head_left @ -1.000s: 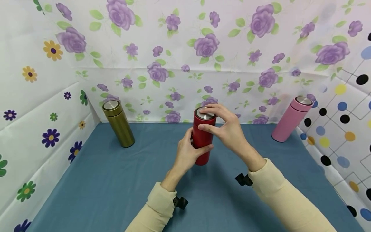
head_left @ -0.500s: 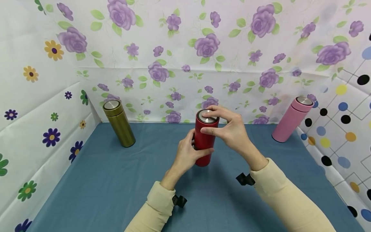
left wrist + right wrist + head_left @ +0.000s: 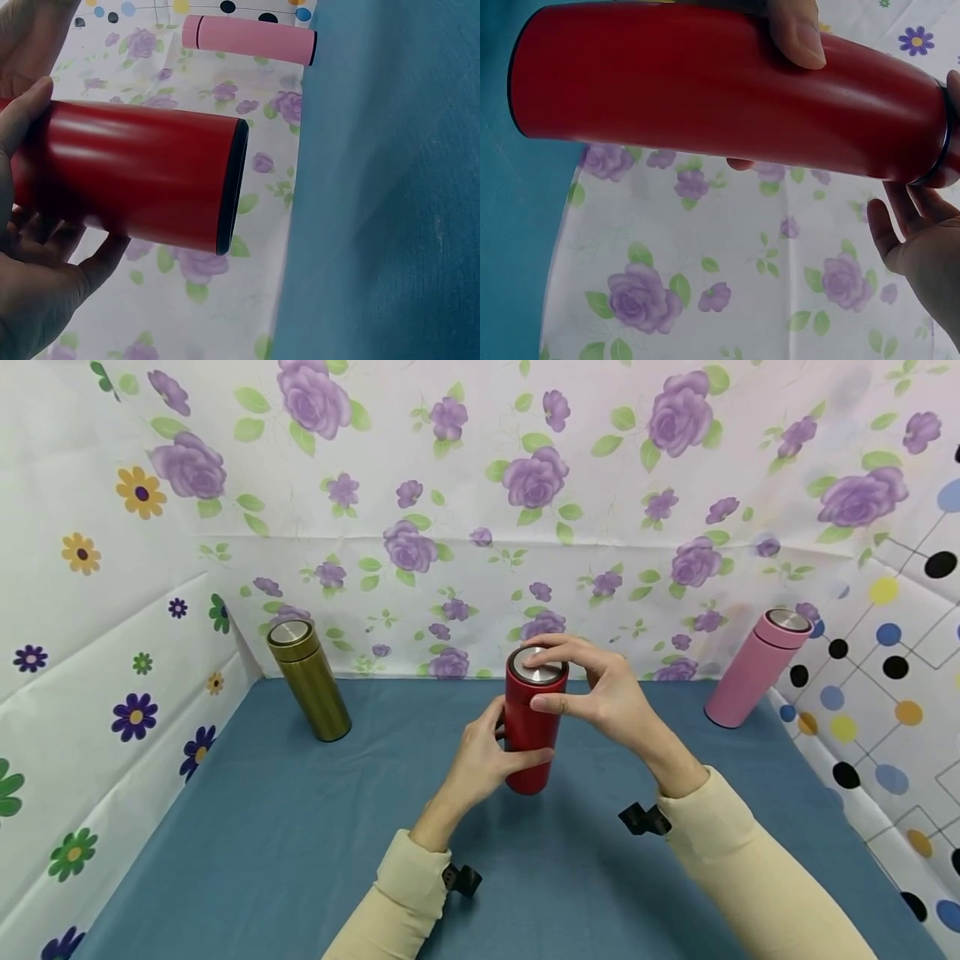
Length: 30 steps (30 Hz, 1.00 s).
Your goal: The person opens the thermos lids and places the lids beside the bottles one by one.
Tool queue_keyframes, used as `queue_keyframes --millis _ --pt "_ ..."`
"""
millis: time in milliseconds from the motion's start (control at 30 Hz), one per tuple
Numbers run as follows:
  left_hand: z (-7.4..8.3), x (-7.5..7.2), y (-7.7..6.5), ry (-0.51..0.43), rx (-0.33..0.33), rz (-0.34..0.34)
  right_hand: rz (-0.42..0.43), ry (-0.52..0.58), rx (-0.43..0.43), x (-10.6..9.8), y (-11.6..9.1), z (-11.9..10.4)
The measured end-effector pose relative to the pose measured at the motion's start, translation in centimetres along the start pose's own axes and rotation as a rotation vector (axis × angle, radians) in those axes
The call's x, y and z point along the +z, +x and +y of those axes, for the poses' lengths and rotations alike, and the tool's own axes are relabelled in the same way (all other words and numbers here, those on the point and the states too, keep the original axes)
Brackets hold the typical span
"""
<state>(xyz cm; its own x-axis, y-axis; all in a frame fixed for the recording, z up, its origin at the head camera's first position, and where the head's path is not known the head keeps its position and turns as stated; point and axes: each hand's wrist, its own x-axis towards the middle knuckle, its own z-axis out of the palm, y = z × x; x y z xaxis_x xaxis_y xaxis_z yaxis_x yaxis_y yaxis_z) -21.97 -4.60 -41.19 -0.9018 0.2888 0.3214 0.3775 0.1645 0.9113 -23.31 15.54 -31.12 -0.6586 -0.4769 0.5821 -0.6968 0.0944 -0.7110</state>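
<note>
The hands meet on the red flask [image 3: 528,735], right of centre in the frame. The left hand [image 3: 480,756] grips its lower body from the left, thumb across the front and fingers going round behind. Above and to the right, the right hand [image 3: 606,687] holds the top, a finger on the steel lid [image 3: 549,675] and the thumb against the front side just below. The flask is close to upright, between the hands. Its base seems clear of the blue-covered bench [image 3: 300,852], though the dim wrist views make that hard to settle. The gold flask [image 3: 307,681] stands at left of the frame and the pink flask [image 3: 757,670] at right, both well apart from the hands, near the flowered sheet [image 3: 645,493] at the back.
</note>
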Motion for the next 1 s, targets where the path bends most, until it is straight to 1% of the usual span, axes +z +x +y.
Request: queue_keyframes --millis 233,367,533,633,800,1000 --pt "0.0 0.2 0.1 0.005 -0.012 0.029 -0.021 -0.033 0.02 -0.1 -0.1 0.2" --pt "0.0 0.3 0.1 0.03 -0.01 0.059 -0.01 -0.083 0.025 0.0 -0.4 0.3" --pt "0.1 0.6 0.1 0.051 -0.013 0.097 0.039 -0.13 -0.007 0.3 -0.8 0.4" --pt "0.2 0.8 0.1 0.05 -0.013 0.106 0.08 -0.145 -0.022 0.6 -0.9 0.4" --pt "0.2 1.0 0.2 0.047 -0.006 0.105 0.137 -0.172 -0.033 1.0 -1.0 0.6" --pt "0.2 1.3 0.3 0.049 -0.003 0.099 0.176 -0.16 -0.015 1.3 -1.1 0.6"
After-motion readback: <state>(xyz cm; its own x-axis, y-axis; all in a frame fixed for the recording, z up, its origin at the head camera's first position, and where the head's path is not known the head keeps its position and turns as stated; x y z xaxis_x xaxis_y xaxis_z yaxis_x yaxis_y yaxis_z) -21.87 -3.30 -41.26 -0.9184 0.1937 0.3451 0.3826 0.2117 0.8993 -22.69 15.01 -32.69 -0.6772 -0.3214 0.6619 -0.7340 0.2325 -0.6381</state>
